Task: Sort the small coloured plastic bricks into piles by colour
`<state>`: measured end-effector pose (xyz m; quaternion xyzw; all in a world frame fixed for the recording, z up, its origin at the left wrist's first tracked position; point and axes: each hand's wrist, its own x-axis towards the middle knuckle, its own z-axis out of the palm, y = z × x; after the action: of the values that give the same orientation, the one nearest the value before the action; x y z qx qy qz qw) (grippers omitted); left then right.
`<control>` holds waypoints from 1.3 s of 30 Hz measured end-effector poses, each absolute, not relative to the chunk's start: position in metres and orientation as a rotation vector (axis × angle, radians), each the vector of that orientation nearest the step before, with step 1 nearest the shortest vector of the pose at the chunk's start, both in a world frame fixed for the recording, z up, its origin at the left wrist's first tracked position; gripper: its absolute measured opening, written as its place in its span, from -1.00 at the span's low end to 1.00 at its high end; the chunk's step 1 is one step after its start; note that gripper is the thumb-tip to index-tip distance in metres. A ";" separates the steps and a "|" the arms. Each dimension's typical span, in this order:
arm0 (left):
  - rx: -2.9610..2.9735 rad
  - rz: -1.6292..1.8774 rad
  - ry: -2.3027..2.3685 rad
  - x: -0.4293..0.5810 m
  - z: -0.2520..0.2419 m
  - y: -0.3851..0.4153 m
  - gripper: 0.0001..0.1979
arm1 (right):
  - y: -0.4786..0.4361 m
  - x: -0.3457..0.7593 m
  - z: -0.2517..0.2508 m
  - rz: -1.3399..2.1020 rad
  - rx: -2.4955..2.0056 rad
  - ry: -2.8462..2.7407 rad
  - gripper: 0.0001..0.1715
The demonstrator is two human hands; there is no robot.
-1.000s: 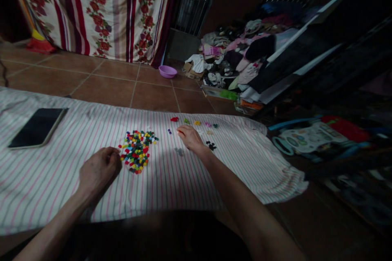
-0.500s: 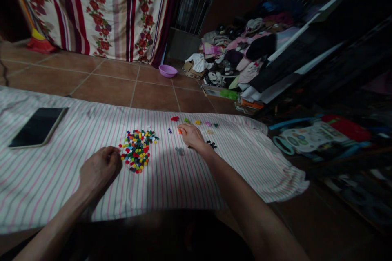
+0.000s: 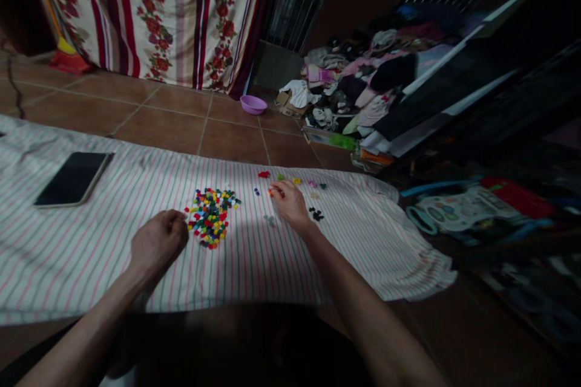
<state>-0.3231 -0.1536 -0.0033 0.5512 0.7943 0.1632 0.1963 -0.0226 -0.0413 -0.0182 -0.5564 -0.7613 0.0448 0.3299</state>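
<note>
A pile of small coloured cubes [image 3: 211, 217] lies on the striped cloth. At its left edge rests my left hand [image 3: 158, 239], fingers curled closed; whatever they may hold is hidden. My right hand [image 3: 289, 202] is right of the pile, thumb and finger pinched at an orange cube [image 3: 271, 193]. Around it sit small colour groups: red cubes [image 3: 264, 175], light green cubes [image 3: 280, 177], yellow cubes [image 3: 296, 181], pink cubes [image 3: 311, 184], dark green cubes [image 3: 322, 186], beige cubes [image 3: 314, 196], black cubes [image 3: 316, 214], purple cubes [image 3: 256, 191] and grey cubes [image 3: 270, 221].
A dark-screened phone or tablet [image 3: 72, 179] lies at the left on the striped cloth [image 3: 254, 272]. Beyond the cloth, a purple basin [image 3: 253, 105] stands on the tiled floor [image 3: 167, 112] before a floral curtain [image 3: 181, 18]. Clothes [image 3: 358, 72] are heaped at the back right.
The view has shifted, so the cloth and cubes appear slightly farther right. My right hand stays by the orange cube, its fingers a little less tightly bunched. My left hand stays at the pile's edge.
</note>
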 end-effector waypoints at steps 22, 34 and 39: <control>1.629 0.515 2.121 -0.332 -0.009 -0.152 -0.64 | -0.089 -0.131 -0.030 0.408 -1.356 -2.229 -0.68; 1.652 0.516 2.109 -0.333 -0.012 -0.152 -0.64 | -0.079 -0.134 -0.032 0.433 -1.469 -2.290 -0.67; 1.629 0.490 2.120 -0.332 -0.010 -0.152 -0.64 | -0.075 -0.133 -0.034 0.469 -1.436 -2.263 -0.75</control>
<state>-0.3316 -0.1517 -0.0097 0.5859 0.7625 0.1762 0.2103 -0.1327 -0.0754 -0.0344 -0.5163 -0.8133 0.1687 0.2089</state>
